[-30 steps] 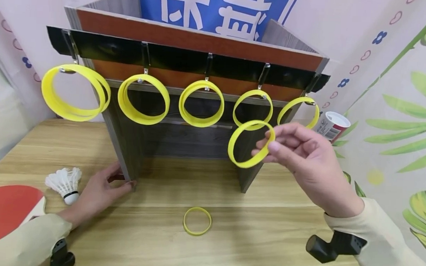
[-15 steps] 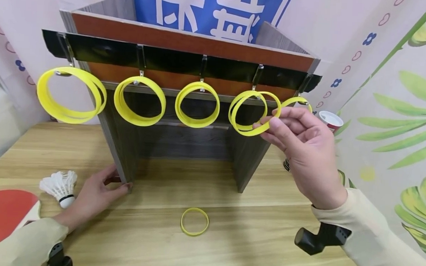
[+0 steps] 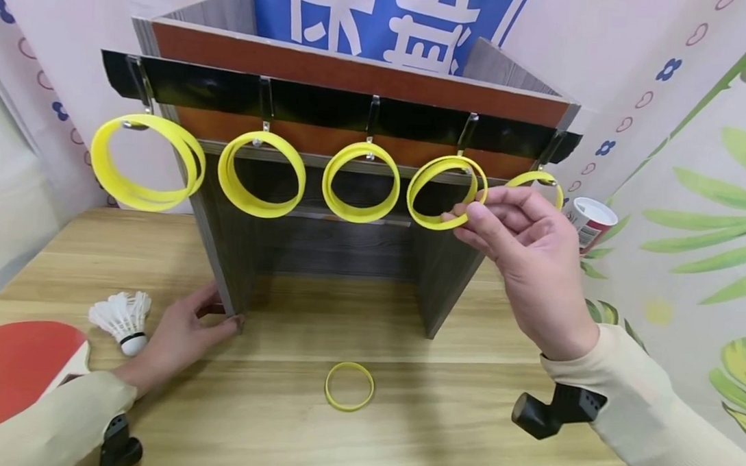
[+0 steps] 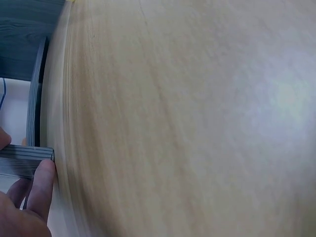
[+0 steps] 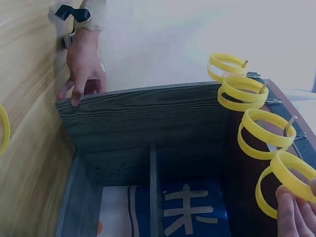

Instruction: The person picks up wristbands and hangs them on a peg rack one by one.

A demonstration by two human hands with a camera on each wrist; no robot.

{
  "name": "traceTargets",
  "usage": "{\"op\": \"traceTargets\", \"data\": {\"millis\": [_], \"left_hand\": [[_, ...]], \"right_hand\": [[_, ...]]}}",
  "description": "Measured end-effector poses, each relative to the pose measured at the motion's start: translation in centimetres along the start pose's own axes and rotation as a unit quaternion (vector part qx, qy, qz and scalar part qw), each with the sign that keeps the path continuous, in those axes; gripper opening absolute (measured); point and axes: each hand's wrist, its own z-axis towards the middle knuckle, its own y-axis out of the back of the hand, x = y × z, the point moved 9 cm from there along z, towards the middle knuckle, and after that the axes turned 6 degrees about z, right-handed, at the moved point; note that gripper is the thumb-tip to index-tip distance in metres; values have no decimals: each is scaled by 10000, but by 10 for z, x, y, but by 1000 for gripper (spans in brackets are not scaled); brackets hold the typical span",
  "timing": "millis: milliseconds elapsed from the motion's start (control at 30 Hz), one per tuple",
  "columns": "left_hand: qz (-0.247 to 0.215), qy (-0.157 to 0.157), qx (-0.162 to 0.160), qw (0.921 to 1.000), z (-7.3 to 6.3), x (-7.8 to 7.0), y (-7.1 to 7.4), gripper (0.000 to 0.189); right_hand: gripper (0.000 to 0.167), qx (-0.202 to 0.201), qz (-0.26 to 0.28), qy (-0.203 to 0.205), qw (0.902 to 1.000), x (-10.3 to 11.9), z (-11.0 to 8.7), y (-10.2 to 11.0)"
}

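Observation:
My right hand [image 3: 526, 259] pinches a yellow ring [image 5: 289, 180] at the fourth hook [image 3: 467, 133] from the left. In the head view this ring overlaps another yellow ring hanging there; the right wrist view shows the two angled apart at one side. My left hand [image 3: 181, 332] grips the lower front end of the grey wooden stand's left side panel [image 3: 215, 227], thumb on its front edge. Paired yellow rings hang on the first hook [image 3: 142, 88], the second hook [image 3: 266, 99] and the third hook [image 3: 373, 116]. A ring [image 3: 535, 175] on the rightmost hook is partly hidden by my fingers.
One loose yellow ring [image 3: 349, 408] lies on the wooden table [image 3: 268, 421] before the stand. At the left are a shuttlecock [image 3: 123, 320] and a red paddle [image 3: 23, 368]. A red and white can [image 3: 592, 220] stands behind my right hand. A black strip [image 3: 322, 108] carries the hooks.
My right hand has brought the ring up and back to the fourth hook, where it now nearly lines up with the hanging ring. My left hand stays on the panel.

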Motion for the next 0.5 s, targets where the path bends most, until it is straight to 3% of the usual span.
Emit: {"op": "traceTargets", "data": {"millis": [200,500], "left_hand": [[7,1,7,10000,1,-1,-1,56],[-52,-89,-55,9999,1,-2,0,54]], "right_hand": [[15,53,-399,-183,9990,-8,-3,2],[20,309,-525,-283,9977,-15,-5,3]]}}
